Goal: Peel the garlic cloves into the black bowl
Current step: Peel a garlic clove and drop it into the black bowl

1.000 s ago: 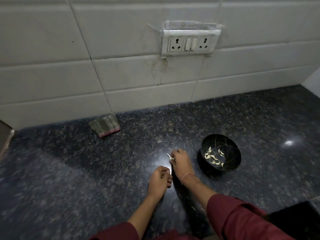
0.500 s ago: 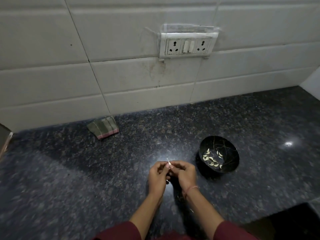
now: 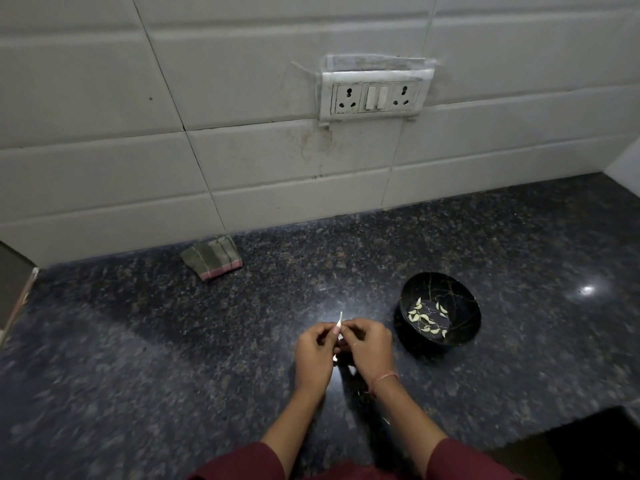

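Note:
The black bowl (image 3: pixel 460 332) stands on the dark granite counter (image 3: pixel 173 358), right of my hands, with several peeled garlic cloves (image 3: pixel 427 320) lying in it. My left hand (image 3: pixel 317 355) and my right hand (image 3: pixel 369 346) meet at the fingertips over the counter. Between them they pinch one small garlic clove (image 3: pixel 339 322), whose pale tip of skin sticks up above the fingers. Most of the clove is hidden by the fingers. A thin bracelet circles my right wrist.
A folded greenish cloth with a pink edge (image 3: pixel 212 259) lies by the tiled wall at the back left. A socket plate (image 3: pixel 375 97) is mounted on the wall. The counter's front edge drops off at the lower right (image 3: pixel 568 434). Small bits of skin lie near my right forearm.
My right hand drew back from beside the bowl with the clove and met my left hand. Both hands now hold the clove together, nearer to me.

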